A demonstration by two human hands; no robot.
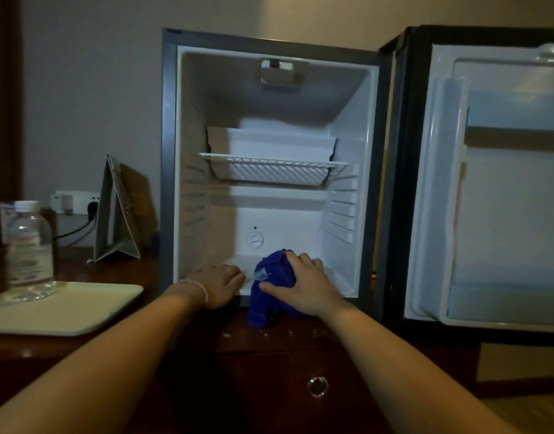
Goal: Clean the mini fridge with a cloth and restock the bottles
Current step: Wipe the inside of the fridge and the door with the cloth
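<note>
Fridge floor: blue cloth under right grip's curled fingers, left grip flat.

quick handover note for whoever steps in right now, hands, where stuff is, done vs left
Left hand: open, resting flat on the front edge of the mini fridge floor, holding nothing.
Right hand: pressing the blue cloth onto the fridge floor at the front; the cloth hangs over the lip.
Fridge door is wide open; no bottles on the shelf, floor or door.
One bottle stands on the tray to the left of the fridge.
Done: fridge emptied. In progress: wiping the floor; which other surfaces are already wiped cannot be told.
Left: finish wiping, then restock the bottle.
</note>
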